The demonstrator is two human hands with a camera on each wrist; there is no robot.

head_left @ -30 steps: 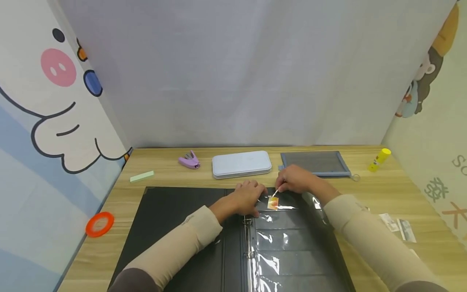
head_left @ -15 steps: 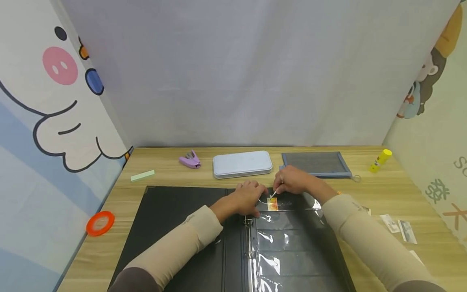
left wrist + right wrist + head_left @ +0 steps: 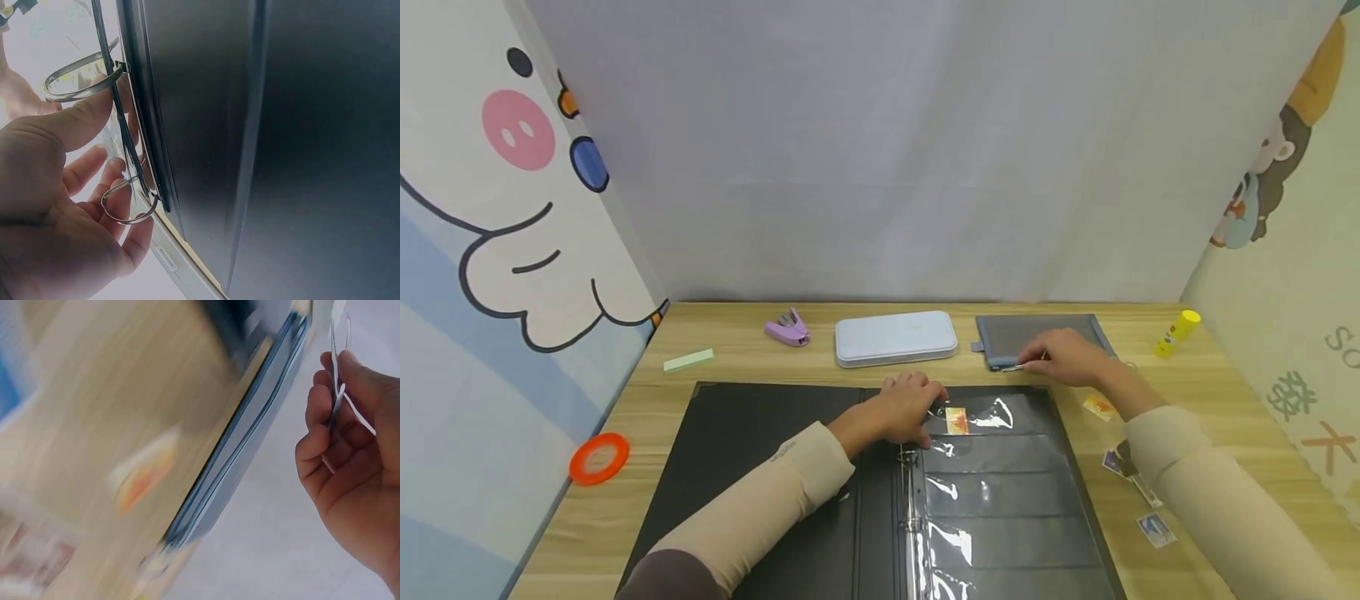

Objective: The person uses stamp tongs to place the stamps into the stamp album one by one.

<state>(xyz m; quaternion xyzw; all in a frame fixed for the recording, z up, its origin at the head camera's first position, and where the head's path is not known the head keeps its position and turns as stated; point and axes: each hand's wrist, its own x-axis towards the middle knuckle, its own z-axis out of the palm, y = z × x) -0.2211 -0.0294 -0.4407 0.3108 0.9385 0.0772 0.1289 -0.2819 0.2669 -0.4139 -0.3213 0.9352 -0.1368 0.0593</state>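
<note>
A black ring binder (image 3: 775,417) lies spread on the wooden table, with a clear pocket page (image 3: 1000,496) on its right side. In the page's top pocket sits a small yellow-orange stamp (image 3: 957,421). My left hand (image 3: 904,410) rests on the page's upper left corner, its fingers (image 3: 84,169) spread around the metal rings (image 3: 128,203). Thin silver tweezers (image 3: 337,394) are pinched between the thumb and fingers of my right hand (image 3: 353,434). In the head view that hand is over the near edge of a grey mesh pouch (image 3: 1030,333), beyond the binder.
Loose stamps lie right of the binder, including a yellow-orange one (image 3: 1100,407) and a blue one (image 3: 1156,530). Along the back stand a white case (image 3: 896,338), purple stapler (image 3: 788,328) and yellow glue stick (image 3: 1177,333). At left are an orange ring (image 3: 598,458) and green strip (image 3: 688,360).
My right hand has moved from the top pocket rightward to the mesh pouch, still holding the tweezers. The stamp stays in the pocket, now lying straighter. My left hand has stayed in place.
</note>
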